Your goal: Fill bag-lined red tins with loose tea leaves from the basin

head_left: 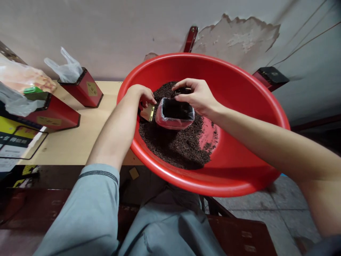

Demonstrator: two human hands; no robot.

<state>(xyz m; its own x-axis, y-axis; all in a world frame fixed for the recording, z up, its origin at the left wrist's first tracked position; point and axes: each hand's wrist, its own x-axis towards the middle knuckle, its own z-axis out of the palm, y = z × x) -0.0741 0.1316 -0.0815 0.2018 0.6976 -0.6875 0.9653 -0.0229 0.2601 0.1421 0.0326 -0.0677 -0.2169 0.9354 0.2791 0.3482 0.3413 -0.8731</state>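
Note:
A large red basin [239, 89] holds dark loose leaves [183, 149] that look like tea. On the leaves stands a small container lined with clear plastic [174, 123], dark inside. My right hand [195, 94] is just above its back right edge, fingers curled round a pinch of the dark leaves. To the left of the container, my left hand [145, 96] has its fingers bent round the top of a gold-coloured piece [147, 112], which leans inside the basin's left side.
Two red tins [83, 89] [57, 115] with plastic bags at their mouths stand on a pale wooden board [98, 117] at the left. A dark red post end [270, 76] is behind the basin's right rim.

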